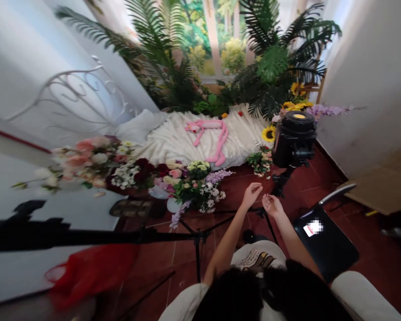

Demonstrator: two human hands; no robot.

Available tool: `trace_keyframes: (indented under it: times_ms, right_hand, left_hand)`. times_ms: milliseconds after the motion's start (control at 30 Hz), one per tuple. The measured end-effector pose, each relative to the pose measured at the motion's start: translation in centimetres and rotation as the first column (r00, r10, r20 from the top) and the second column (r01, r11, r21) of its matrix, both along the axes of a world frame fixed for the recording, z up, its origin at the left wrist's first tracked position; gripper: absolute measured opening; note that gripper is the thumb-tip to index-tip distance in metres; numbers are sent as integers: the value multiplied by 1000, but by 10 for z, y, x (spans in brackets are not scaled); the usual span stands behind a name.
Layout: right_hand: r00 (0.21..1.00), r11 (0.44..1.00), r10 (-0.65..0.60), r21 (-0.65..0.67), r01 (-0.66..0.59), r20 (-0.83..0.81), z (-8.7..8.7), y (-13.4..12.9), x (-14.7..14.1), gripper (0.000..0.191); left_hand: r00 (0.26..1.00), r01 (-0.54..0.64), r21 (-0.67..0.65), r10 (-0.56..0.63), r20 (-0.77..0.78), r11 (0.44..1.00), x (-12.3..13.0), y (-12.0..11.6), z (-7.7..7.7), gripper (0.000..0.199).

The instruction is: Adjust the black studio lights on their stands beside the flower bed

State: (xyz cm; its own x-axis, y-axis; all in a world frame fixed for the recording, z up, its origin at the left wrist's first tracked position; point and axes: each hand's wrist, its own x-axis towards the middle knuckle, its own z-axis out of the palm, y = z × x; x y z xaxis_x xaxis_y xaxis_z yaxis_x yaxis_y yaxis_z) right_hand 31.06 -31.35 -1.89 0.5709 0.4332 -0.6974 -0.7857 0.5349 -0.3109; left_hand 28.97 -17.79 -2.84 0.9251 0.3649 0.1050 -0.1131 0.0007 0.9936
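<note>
My left hand (253, 195) is held out in front of my body, its fingers bent and brought together at the tips. Anything pinched there is too small to make out. Close on its right is my right hand (272, 206), palm partly up, with loosely curled fingers a little apart and no object visible in it. A small gap separates the two hands. Just beyond them stands a black studio light (292, 140) on a stand. A pink plush toy (209, 127) lies on the white draped cloth (167, 138) farther off.
Artificial flowers (190, 183) line the cloth's front edge. Palm leaves (274, 58) rise behind it. A black folding chair (334, 245) at right bears a white card (309, 229). Black tripod legs (198, 254) stand on the red floor; a red bag (87, 272) is at left.
</note>
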Motion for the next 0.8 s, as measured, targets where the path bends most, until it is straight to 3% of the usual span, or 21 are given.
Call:
trace_keyframes:
  times_ms: [133,267,367,500,633,700,733,800]
  right_hand:
    - [971,976,217,-48,-213,98,13,50,-1,8]
    - [902,912,410,-61,-406,132,28,114,-17,11]
    - [813,827,561,-67,-558,153,37,161,-39,13]
    - [654,679,728,-82,-730,205,44,215,-75,9]
    - [460,510,837,-117,-852,297,47,257,-112,6]
    - [307,396,879,-200,-896,366,49,279,-129,7]
    - [202,327,892,-270,-906,405,50,292,-138,7]
    - [-39,198,889,-460,-865,456,53,322,-152,6]
  left_hand:
    - [948,-311,8,311,-71,950,-64,77,-10,32]
    - [796,-595,31,594,-117,803,-136,138,-14,32]
    - [686,-722,22,719,-115,692,-182,161,-12,34]
    - [574,-817,-2,813,-99,577,-229,171,-9,37]
    - [470,-882,2,879,-82,471,-264,168,-7,38]
    - [397,-912,71,913,-95,404,-279,166,-6,37]
    - [329,-931,129,938,-108,341,-284,166,-5,36]
    - [135,-952,261,984,-120,162,-292,167,0,36]
